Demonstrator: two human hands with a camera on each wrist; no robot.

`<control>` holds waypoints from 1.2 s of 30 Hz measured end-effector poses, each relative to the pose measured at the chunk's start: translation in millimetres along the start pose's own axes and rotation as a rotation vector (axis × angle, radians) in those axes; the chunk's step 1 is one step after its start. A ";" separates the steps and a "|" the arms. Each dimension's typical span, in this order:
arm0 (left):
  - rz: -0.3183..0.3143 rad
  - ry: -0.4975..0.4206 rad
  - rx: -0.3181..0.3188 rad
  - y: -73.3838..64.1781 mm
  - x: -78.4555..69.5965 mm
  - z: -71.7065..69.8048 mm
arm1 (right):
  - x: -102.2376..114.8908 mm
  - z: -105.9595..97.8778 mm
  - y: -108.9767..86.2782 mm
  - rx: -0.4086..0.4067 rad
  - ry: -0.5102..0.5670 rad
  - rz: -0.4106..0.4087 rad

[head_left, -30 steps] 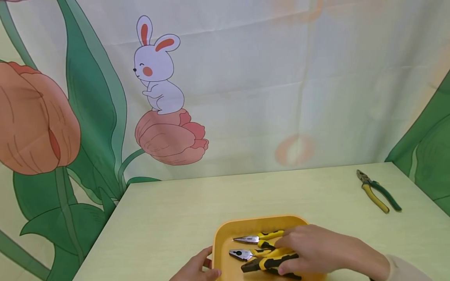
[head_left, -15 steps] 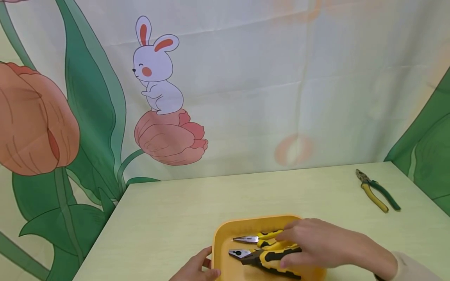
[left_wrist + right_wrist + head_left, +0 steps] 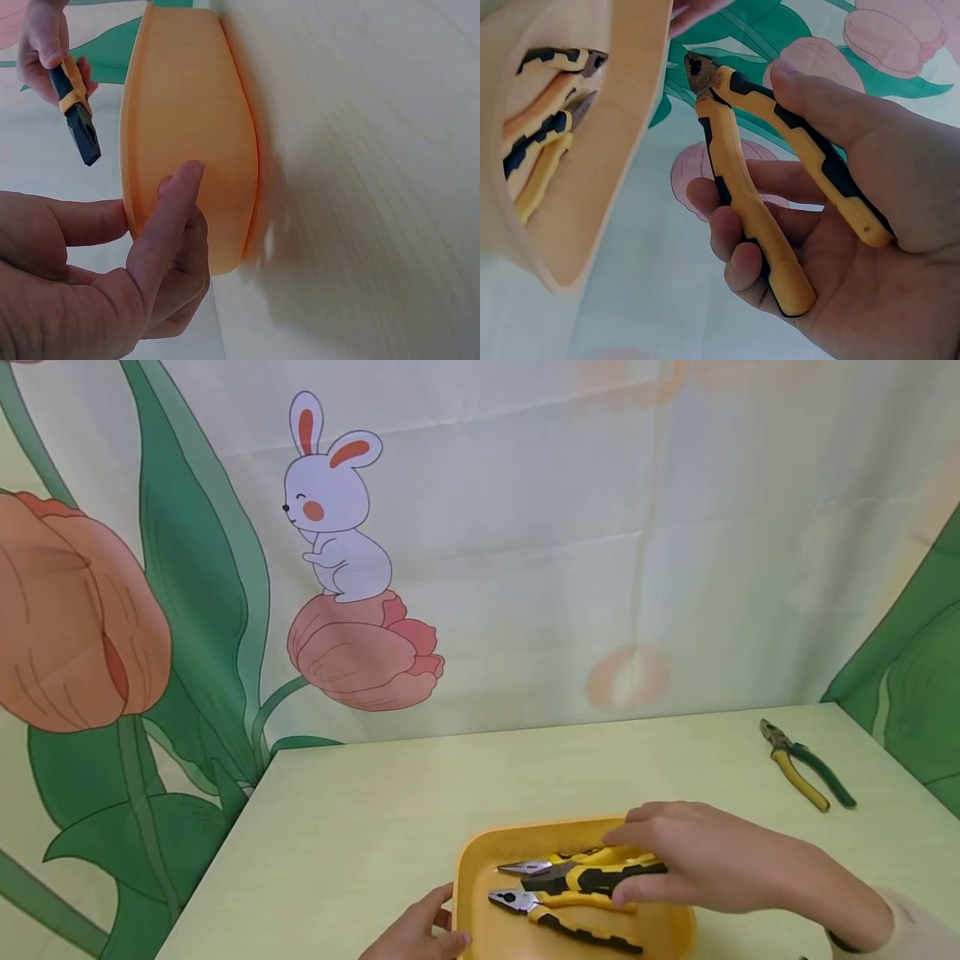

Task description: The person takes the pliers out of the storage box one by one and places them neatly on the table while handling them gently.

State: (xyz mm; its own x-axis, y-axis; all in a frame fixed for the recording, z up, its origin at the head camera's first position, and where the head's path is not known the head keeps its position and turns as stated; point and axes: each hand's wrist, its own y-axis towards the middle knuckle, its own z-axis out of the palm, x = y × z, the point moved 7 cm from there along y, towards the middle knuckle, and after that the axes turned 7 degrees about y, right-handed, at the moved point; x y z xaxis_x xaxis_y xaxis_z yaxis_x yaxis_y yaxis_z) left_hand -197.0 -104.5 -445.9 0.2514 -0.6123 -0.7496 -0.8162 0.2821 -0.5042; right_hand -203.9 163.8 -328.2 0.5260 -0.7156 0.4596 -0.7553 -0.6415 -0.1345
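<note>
Held in my right hand [image 3: 712, 860] are dark-headed combination pliers [image 3: 739, 169] with yellow and black handles. The thumb lies on one handle and the fingers curl round the other, the handles spread apart. These pliers are raised over a yellow plastic tray [image 3: 517, 841]. My left hand [image 3: 420, 931] grips the tray's left side, thumb at the rim and fingers against the outer wall [image 3: 191, 90]. Inside the tray lie needle-nose pliers [image 3: 528, 867], partly covered in the head view by the held pair, and silver-headed combination pliers [image 3: 513, 902] in front of them.
Another pair of pliers [image 3: 813, 777], with one yellow and one green handle, lies at the back right of the pale table [image 3: 360, 827]. A curtain [image 3: 510, 568] printed with a rabbit and tulips hangs behind the table.
My right hand has lifted the dark-headed combination pliers and moved them back and to the right, uncovering more of the silver-headed pair. The left hand stays on the tray.
</note>
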 end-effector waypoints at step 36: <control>0.038 -0.020 0.008 0.9 -0.4 0.8 | -21.0 -43.4 -33.3 -0.199 -0.090 -0.014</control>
State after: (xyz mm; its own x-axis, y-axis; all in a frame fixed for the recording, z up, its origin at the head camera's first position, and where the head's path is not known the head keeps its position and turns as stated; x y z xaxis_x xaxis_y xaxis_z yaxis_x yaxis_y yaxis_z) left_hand -197.5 -103.4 -446.4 0.2304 -0.5865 -0.7765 -0.8214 0.3106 -0.4784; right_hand -206.8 212.2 -295.3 0.5631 -0.7344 0.3789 -0.8052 -0.5908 0.0514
